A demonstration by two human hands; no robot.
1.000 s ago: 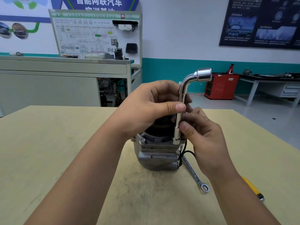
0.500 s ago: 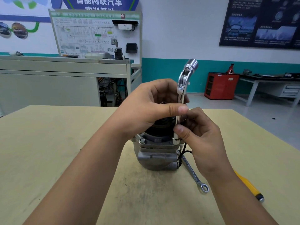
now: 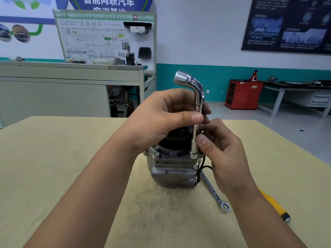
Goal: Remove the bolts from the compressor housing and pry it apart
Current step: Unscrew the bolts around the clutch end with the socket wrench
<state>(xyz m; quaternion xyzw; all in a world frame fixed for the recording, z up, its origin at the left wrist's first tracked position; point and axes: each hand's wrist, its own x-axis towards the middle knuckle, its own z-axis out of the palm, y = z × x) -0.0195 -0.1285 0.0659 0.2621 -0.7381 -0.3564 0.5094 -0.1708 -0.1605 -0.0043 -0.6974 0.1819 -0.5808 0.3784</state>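
Note:
The grey metal compressor housing (image 3: pixel 172 173) stands upright on the wooden table (image 3: pixel 53 158), its black top partly hidden behind my hands. A chrome L-shaped socket wrench (image 3: pixel 197 111) stands upright with its lower socket seated on a bolt at the housing's right flange. My left hand (image 3: pixel 161 117) pinches the wrench shaft between thumb and fingers. My right hand (image 3: pixel 220 145) pinches the shaft lower down, just above the socket. Another bolt (image 3: pixel 156 155) shows on the flange's left side.
A combination spanner (image 3: pixel 213 192) lies on the table right of the housing. A yellow-handled tool (image 3: pixel 274 205) lies partly under my right forearm. A black cable (image 3: pixel 202 167) hangs beside the housing. Benches, a training board and a red cabinet (image 3: pixel 243 94) stand behind.
The wrench has turned on the bolt: its bent upper arm swung from pointing right, through pointing away, to pointing left. Both hands stayed on the shaft.

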